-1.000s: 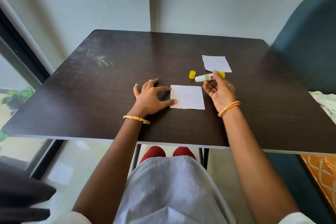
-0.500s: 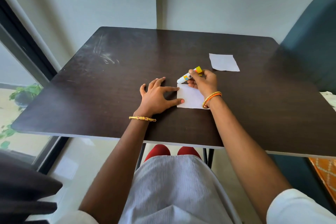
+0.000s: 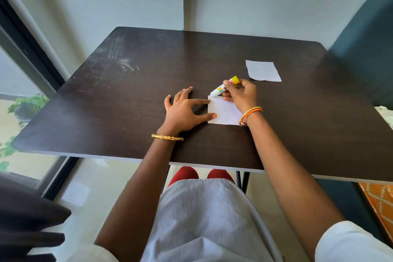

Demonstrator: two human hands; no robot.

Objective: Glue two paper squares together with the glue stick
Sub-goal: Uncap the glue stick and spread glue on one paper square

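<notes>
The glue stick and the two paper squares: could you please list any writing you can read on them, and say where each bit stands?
"NI": dark letters on the glue stick, on its white barrel; the rest is hidden under the fingers of the right hand.
Blue patch on the barrel nearer the tip: too small and blurred to read.
Near paper square, pressed at its edge by the left hand: no writing.
Far paper square: no writing.
</notes>
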